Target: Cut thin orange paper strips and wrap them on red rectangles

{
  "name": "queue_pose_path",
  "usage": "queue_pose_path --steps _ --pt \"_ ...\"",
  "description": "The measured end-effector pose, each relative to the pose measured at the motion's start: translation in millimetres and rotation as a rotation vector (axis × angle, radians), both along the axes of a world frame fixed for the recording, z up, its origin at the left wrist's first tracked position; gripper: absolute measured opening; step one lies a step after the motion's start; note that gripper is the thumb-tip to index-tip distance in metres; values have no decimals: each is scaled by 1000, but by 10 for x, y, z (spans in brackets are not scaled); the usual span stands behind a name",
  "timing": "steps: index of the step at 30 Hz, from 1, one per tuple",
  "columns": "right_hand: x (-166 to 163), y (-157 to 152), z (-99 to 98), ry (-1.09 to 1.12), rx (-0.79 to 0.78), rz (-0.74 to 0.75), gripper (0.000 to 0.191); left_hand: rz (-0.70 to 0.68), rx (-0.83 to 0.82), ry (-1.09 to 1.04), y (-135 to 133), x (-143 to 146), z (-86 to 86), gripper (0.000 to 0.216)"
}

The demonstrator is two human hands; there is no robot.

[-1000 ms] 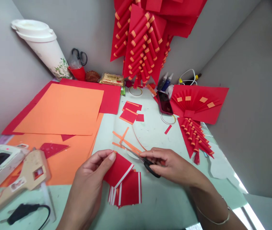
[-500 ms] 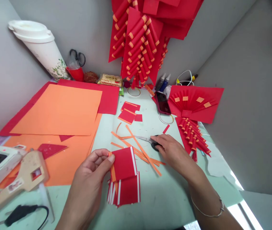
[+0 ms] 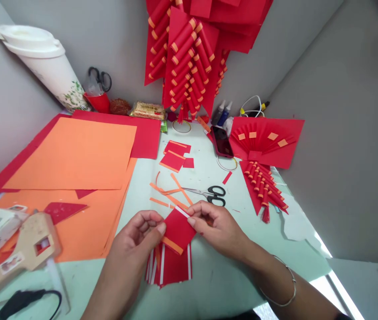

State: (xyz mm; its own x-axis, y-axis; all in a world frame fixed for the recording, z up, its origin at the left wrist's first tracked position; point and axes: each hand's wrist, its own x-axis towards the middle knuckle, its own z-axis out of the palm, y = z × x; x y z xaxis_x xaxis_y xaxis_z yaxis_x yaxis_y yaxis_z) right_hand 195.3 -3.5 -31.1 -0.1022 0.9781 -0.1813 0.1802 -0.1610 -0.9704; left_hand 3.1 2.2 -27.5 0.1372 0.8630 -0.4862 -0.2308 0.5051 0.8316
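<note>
Between both hands is a small red paper piece (image 3: 178,229), with an orange strip along its lower edge and a white strip along its upper edge. My left hand (image 3: 142,240) pinches its left corner between thumb and fingers. At the upper right corner, my right hand (image 3: 217,226) grips the same piece near the white strip. Below it lies a pile of red pieces with white edges (image 3: 176,266). Black-handled scissors (image 3: 208,193) rest just beyond my right hand, their blades touching loose orange strips (image 3: 175,189).
Large orange sheets (image 3: 72,153) cover the left side, near a glue gun (image 3: 32,244) and a plug (image 3: 25,302). Farther back are red pieces with orange edges (image 3: 173,160), a phone (image 3: 222,141) and a white cup (image 3: 45,66). Red firecracker decorations (image 3: 190,66) hang behind.
My right hand has let go of the scissors, leaving them on the table, and come over to grip the red paper piece. The piece has turned, its orange edge now at the bottom.
</note>
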Motion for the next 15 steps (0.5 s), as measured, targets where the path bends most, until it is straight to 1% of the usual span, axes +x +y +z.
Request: queue_pose_path --steps 5,8,10,12,15 --pt "15 -11 36 -68 54 78 13 -144 19 134 5 34 54 35" --pt "13 -21 46 -128 117 106 17 -172 55 227 -2 66 105 38" --pt "11 -26 38 -189 187 123 20 -177 85 282 -13 76 126 39" --pt "4 -36 22 -285 336 91 20 -179 107 320 -25 77 130 38" --pt "-26 -71 2 -438 663 -9 21 -180 146 367 -39 74 117 36"
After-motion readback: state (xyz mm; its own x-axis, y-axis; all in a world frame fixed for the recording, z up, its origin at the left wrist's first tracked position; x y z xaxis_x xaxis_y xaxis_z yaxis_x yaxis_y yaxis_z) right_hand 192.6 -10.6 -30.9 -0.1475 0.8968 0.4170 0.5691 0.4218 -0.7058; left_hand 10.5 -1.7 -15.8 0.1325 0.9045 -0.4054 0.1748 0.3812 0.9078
